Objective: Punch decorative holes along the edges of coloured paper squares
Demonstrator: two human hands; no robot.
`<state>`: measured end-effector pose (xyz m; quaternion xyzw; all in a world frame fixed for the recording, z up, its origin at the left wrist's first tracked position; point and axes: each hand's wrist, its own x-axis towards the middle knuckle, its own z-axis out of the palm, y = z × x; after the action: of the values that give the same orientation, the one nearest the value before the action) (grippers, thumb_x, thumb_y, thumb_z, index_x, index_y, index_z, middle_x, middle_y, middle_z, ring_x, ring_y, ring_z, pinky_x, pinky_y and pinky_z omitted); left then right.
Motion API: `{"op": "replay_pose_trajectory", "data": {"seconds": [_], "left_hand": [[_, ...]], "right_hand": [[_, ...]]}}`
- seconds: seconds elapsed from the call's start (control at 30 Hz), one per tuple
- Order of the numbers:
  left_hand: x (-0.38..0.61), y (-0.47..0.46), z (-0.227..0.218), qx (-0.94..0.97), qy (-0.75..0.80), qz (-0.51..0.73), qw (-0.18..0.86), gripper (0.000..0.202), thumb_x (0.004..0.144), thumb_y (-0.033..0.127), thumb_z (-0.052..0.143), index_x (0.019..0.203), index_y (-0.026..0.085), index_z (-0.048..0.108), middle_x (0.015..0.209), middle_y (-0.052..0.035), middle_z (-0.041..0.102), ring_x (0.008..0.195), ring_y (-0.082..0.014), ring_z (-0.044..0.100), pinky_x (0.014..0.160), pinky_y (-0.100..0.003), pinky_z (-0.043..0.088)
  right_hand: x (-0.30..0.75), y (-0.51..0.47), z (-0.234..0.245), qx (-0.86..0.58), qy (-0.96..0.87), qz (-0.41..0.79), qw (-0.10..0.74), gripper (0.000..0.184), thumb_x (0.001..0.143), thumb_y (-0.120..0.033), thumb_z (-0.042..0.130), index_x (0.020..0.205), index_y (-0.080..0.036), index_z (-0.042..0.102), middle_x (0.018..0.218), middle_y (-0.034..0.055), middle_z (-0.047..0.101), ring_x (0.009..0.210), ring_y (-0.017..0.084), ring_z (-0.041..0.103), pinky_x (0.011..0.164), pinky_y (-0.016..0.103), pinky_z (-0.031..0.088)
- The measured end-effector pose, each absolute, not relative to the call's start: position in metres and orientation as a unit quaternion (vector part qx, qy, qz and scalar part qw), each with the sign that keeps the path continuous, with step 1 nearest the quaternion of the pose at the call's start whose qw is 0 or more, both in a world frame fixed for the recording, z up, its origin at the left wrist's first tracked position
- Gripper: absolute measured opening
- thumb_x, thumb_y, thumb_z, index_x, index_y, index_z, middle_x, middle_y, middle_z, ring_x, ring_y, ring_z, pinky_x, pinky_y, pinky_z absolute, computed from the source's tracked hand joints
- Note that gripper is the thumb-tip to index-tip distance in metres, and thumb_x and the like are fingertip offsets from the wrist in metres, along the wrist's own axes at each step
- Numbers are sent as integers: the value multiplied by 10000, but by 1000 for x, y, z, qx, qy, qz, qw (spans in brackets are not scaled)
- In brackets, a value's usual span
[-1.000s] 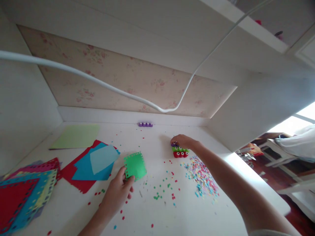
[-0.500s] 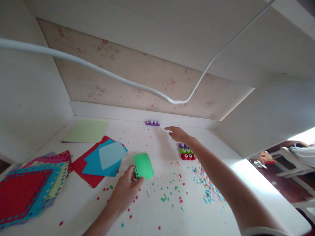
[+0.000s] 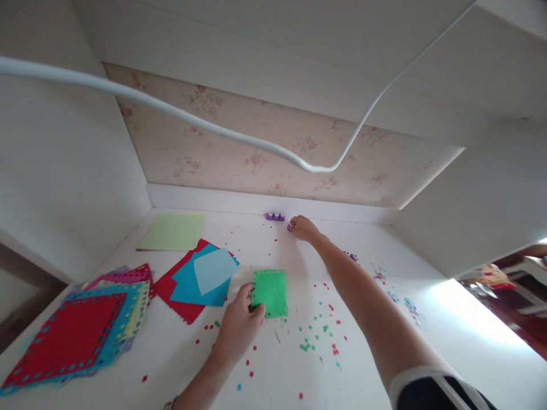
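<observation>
My left hand [image 3: 239,322] pinches the left edge of a green paper square [image 3: 272,293] between thumb and fingers. Small punched holes run along the borders of that square. Farther back, my right hand [image 3: 306,229] is closed around a small purple craft punch [image 3: 291,226] with a white button, held just right of the row. Three more purple punches [image 3: 276,216] stand side by side against the back ledge. My right forearm mostly hides another group of punches [image 3: 352,257]; only a bit of purple shows past it.
Left lies a stack of punched coloured sheets [image 3: 72,336]. Beside it are overlapping red and blue papers [image 3: 200,290] and a pale green pad [image 3: 173,232]. Confetti [image 3: 307,344] is scattered over the white table, with more at right. A white cable [image 3: 239,136] hangs across above.
My right hand has closed on one purple punch and drawn it from the row, which went from several to three. The green paper is still in my left hand; the view has shifted.
</observation>
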<state>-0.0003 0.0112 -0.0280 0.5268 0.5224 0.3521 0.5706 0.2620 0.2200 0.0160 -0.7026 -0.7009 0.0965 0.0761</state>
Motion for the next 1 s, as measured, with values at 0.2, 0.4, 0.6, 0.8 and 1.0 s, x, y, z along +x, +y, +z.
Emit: {"op": "replay_pose_trajectory", "data": {"seconds": [0.2,0.4,0.6,0.8,1.0], "left_hand": [[-2,5,-15,526,530,330,577,193,757,318,597,906,195,594,870,-47,701,771,-211,699,497,-231,532],[-5,3,6,457,499,393,622,312,787,358,653,1029,166,609,944,-81,732,863,-224,710,551,-255,583],[-4,2,10,403,509,456,609,398,783,354,704,1097,125,617,1045,-129,736,801,-217,734,554,-258,595],[1,-1,0,436,500,456,594,385,805,413,693,1029,100,680,968,-125,760,832,-237,734,623,-296,622],[6,-8,1,454,472,459,601,425,812,426,695,1101,115,687,1010,-115,765,872,-254,738,633,-298,622]], "right_hand": [[264,154,18,-705,-662,179,181,256,943,-321,597,1157,-181,613,1191,98,635,1043,230,632,910,423,520],[227,43,5,-667,-585,286,362,291,1002,-423,386,1202,-252,510,1246,90,634,993,184,693,851,363,556],[189,-28,-6,-479,-405,536,565,353,772,-413,769,1074,-280,646,1129,31,681,959,210,680,914,400,518],[181,-32,-7,-474,-397,568,543,359,769,-385,784,1098,-276,688,1078,34,719,968,215,658,932,401,495],[175,-34,-6,-449,-350,600,562,268,790,-399,766,1008,-250,717,1107,41,711,983,187,665,971,365,486]]}}
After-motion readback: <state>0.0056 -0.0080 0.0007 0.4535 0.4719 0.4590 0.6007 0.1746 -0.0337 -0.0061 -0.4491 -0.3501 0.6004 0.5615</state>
